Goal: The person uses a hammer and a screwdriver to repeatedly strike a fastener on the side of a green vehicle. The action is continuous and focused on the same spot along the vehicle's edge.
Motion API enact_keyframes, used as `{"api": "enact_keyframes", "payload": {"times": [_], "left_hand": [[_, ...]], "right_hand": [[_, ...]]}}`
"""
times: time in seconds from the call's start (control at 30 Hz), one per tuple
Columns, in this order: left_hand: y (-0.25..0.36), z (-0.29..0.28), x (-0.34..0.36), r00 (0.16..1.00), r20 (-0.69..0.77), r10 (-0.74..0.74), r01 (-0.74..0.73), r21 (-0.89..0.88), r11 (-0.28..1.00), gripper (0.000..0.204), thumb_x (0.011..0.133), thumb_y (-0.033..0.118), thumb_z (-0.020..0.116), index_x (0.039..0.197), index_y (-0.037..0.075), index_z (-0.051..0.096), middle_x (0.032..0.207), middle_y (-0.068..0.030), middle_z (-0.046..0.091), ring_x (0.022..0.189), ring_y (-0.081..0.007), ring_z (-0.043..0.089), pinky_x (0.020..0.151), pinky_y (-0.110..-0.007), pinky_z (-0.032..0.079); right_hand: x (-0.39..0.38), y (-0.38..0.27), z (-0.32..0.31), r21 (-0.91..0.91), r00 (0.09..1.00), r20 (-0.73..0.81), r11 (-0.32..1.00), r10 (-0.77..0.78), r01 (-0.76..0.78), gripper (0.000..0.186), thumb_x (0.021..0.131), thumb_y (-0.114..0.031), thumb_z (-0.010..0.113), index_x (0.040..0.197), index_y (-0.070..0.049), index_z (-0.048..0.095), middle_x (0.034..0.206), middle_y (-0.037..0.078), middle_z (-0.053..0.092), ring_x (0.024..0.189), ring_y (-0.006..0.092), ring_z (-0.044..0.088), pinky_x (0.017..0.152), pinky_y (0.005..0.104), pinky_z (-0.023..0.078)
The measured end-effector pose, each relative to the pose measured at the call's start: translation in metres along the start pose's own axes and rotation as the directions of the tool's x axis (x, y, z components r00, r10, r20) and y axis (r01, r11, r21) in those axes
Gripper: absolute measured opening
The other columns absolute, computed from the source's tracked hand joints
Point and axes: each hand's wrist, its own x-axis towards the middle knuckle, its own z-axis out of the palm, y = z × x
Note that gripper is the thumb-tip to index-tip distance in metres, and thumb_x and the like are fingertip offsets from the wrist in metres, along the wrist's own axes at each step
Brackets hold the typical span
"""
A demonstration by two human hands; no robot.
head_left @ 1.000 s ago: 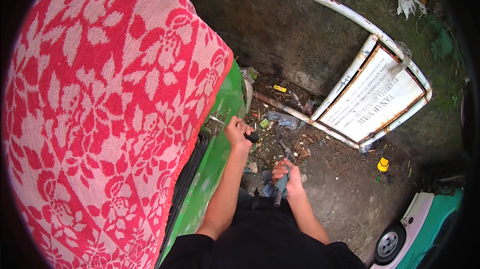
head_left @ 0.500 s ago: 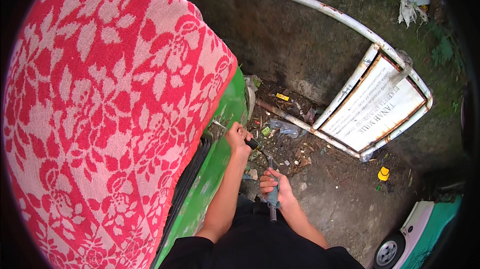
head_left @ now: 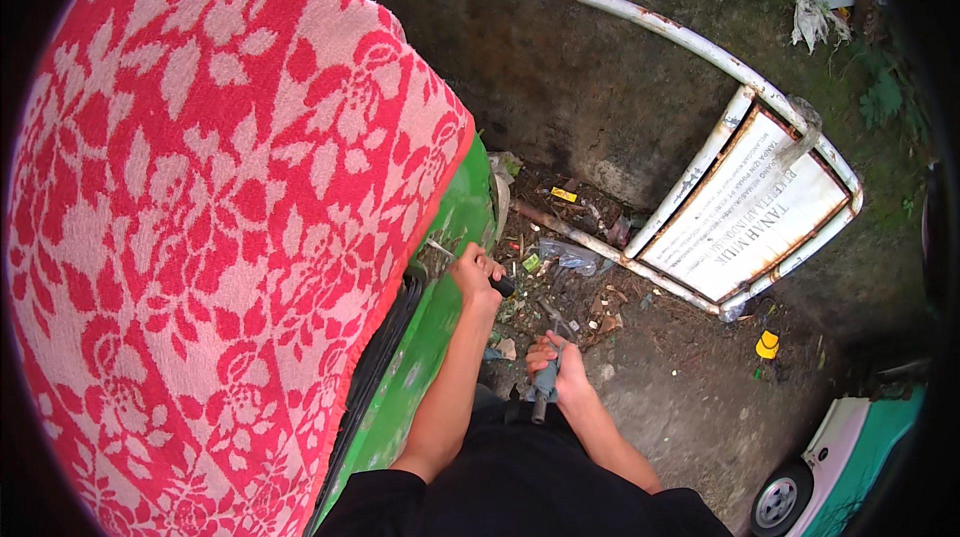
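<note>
My left hand [head_left: 474, 272] is closed around a black-handled screwdriver [head_left: 503, 286]. Its thin metal shaft points up and left, the tip at the scraped, bare patch of a green vehicle panel [head_left: 455, 199]. Lower and to the right, my right hand [head_left: 562, 369] grips a metal-shafted tool with a blue-grey handle [head_left: 545, 379]. One metal end sticks out below the fist; the far end is blurred against the ground, so its exact kind is unclear. A red and pink floral towel [head_left: 240, 217] drapes over the vehicle at the left.
Against a mossy wall leans a white pipe frame [head_left: 600, 2] carrying a rusty white sign [head_left: 750, 207]. Litter and dirt lie below it, with a yellow scrap [head_left: 767, 345] farther right. A teal and white vehicle [head_left: 850, 467] stands at the lower right. Black trim [head_left: 385, 357] edges the green panel.
My right hand has shifted slightly, and the blue-grey-handled tool has tilted, its far end moving away from the screwdriver's handle. My left hand stays in nearly the same place.
</note>
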Motion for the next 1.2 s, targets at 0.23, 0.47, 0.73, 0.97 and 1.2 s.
{"api": "enact_keyframes", "payload": {"times": [0.23,0.47,0.73,0.97,1.2], "left_hand": [[-0.001,0.003,-0.002,1.000,0.014,0.001,0.000,-0.059,0.998,0.036,0.078,0.011,0.055,0.050,0.014,0.032,0.044,-0.0014,0.030,0.035,-0.0183,0.033,0.044,-0.037,0.035],[-0.001,0.000,0.000,1.000,0.020,-0.014,0.016,-0.097,0.995,0.035,0.077,0.011,0.054,0.050,0.013,0.032,0.043,-0.0021,0.030,0.035,-0.0190,0.034,0.044,-0.037,0.035],[-0.002,-0.005,0.003,0.999,0.040,-0.010,0.013,-0.061,0.998,0.036,0.077,0.009,0.055,0.048,0.012,0.033,0.042,-0.0030,0.031,0.033,-0.0187,0.034,0.041,-0.037,0.035],[-0.002,-0.005,0.005,1.000,0.026,0.017,-0.015,-0.066,0.998,0.037,0.076,0.009,0.056,0.047,0.011,0.033,0.042,-0.0029,0.032,0.033,-0.0188,0.033,0.041,-0.036,0.034],[-0.001,-0.002,0.001,0.999,0.029,-0.016,0.019,-0.084,0.996,0.037,0.077,0.009,0.056,0.048,0.012,0.032,0.042,-0.0021,0.032,0.033,-0.0177,0.032,0.040,-0.036,0.033]], "right_hand": [[0.009,-0.005,-0.020,-0.018,0.986,-0.107,0.992,-0.124,0.123,0.027,0.097,-0.023,0.046,0.076,-0.007,0.048,0.060,-0.004,0.041,0.047,0.0060,0.041,0.046,0.0256,0.038],[-0.006,0.012,0.011,0.018,0.968,0.127,0.975,0.217,-0.221,0.025,0.096,-0.022,0.048,0.077,-0.006,0.048,0.060,-0.004,0.042,0.049,0.0061,0.043,0.048,0.0246,0.039],[0.011,-0.005,0.005,0.067,0.987,-0.133,0.993,-0.088,0.098,0.026,0.096,-0.023,0.046,0.074,-0.008,0.047,0.059,-0.004,0.044,0.051,0.0086,0.043,0.049,0.0248,0.040],[-0.007,-0.020,-0.005,0.124,0.999,-0.019,0.991,0.049,-0.046,0.027,0.096,-0.022,0.044,0.072,-0.009,0.045,0.055,-0.004,0.042,0.050,0.0101,0.044,0.050,0.0259,0.041],[0.013,0.000,0.003,0.051,0.993,-0.093,0.996,-0.066,0.071,0.025,0.096,-0.018,0.044,0.073,-0.009,0.045,0.060,-0.003,0.043,0.051,0.0098,0.044,0.049,0.0249,0.041]]}}
